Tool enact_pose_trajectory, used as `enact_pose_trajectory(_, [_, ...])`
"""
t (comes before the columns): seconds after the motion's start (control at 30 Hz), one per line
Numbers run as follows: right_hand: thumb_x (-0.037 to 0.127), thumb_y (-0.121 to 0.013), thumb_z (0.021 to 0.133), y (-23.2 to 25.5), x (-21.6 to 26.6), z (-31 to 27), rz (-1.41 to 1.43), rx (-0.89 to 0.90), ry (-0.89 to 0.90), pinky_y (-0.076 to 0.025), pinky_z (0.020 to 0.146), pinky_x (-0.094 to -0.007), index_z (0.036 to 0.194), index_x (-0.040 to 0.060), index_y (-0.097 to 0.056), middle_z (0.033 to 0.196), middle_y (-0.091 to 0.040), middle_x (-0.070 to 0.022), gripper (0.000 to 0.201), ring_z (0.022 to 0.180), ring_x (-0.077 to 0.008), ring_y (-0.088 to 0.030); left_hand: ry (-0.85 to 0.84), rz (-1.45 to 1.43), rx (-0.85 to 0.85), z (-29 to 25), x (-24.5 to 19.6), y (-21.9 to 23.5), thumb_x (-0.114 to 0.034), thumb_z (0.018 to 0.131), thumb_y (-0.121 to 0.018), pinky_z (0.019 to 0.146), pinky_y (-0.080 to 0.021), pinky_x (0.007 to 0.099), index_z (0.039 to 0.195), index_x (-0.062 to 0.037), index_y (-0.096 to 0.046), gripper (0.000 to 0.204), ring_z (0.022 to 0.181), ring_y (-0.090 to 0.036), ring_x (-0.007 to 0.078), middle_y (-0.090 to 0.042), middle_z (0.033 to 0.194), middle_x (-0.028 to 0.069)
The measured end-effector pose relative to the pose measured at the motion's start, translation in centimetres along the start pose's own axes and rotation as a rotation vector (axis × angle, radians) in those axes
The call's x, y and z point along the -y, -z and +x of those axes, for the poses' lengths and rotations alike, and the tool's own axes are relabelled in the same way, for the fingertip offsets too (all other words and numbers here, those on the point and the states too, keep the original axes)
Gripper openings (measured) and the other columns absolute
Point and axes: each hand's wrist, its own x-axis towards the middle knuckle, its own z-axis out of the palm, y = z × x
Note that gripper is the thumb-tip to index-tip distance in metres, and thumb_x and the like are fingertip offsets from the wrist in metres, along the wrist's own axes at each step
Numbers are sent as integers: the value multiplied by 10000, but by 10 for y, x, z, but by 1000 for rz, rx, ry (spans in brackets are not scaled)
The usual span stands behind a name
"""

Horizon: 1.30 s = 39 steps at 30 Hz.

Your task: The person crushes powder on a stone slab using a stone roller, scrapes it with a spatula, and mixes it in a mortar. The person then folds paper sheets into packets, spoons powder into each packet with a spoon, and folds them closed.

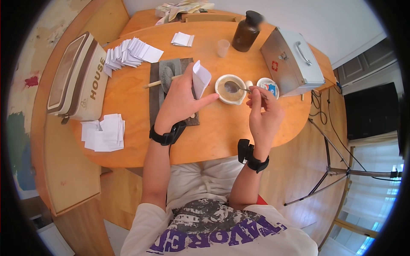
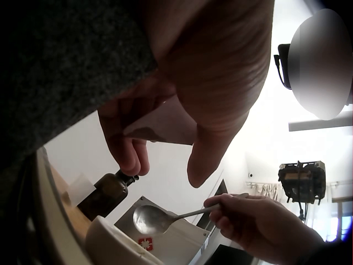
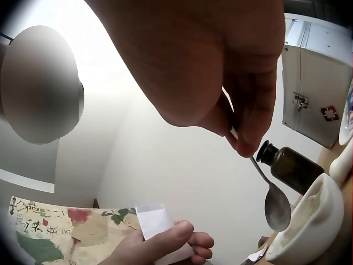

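Observation:
My left hand (image 1: 176, 101) holds a small white paper packet (image 1: 202, 79), its thumb stretched toward the mortar. Between thumb and fingers, my right hand (image 1: 265, 113) pinches the handle of a metal spoon (image 3: 277, 210). The spoon's bowl hangs over a white mortar (image 1: 231, 102), which contains brown powder (image 1: 224, 91). Any powder in the spoon is too indistinct to make out. In the right wrist view the packet stands upright in the left hand, apart from the spoon.
Beside the mortar stand a small white dish (image 1: 277, 93) with blue packets and a silver first-aid case (image 1: 290, 64). Farther back are a brown bottle (image 1: 245, 36) and plastic cup (image 1: 223, 48). Folded papers (image 1: 132, 52), a grey stone (image 1: 171, 70) and a beige box (image 1: 81, 81) lie left.

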Motion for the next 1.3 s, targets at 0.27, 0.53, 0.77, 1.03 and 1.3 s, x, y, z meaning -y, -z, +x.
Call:
enact_pose_trajectory(0.27, [79, -721, 1114, -2, -12, -1, -27, 89, -39, -623, 725, -301, 1144, -44, -799, 963, -849, -141, 149, 774, -183, -822, -14, 5, 16, 1, -5, 3, -321, 862, -992, 860, -631, 466, 1492, 101, -538, 883, 999, -814, 411, -806, 1057, 228])
enact_pose_trajectory(0.53, [134, -688, 1143, 0, -22, -1, 35, 75, -181, -627, 718, -290, 1142, -44, -822, 901, -836, -104, 223, 759, -147, -805, -18, 26, 23, 1, -4, 3, -336, 857, -994, 877, -628, 477, 1490, 104, -539, 894, 1012, -806, 427, -796, 1071, 250])
enact_pose_trajectory(0.77, [151, -673, 1156, 10, -26, 3, 208, -32, -339, -614, 719, -282, 1149, -58, -828, 866, -794, -76, 261, 742, -115, -741, -9, 11, 22, 0, 0, 2, -362, 849, -1000, 891, -619, 491, 1507, 97, -530, 929, 1046, -782, 472, -772, 1104, 293])
enact_pose_trajectory(1.03, [185, -678, 1173, 11, 37, 9, 430, -143, -238, -573, 731, -267, 1150, -60, -829, 884, -786, -83, 290, 747, -108, -709, 18, 11, 33, 0, -2, 1, -359, 839, -1011, 919, -613, 490, 1528, 64, -530, 941, 1095, -770, 480, -767, 1168, 301])
enact_pose_trajectory(1.3, [106, -709, 1142, -11, 81, -5, 321, -114, -23, -614, 740, -290, 1142, -62, -819, 913, -812, -86, 201, 782, -129, -761, -18, -22, 9, 0, -10, 2, -332, 830, -1044, 895, -641, 390, 1397, -7, -600, 790, 998, -815, 246, -822, 1110, 131])
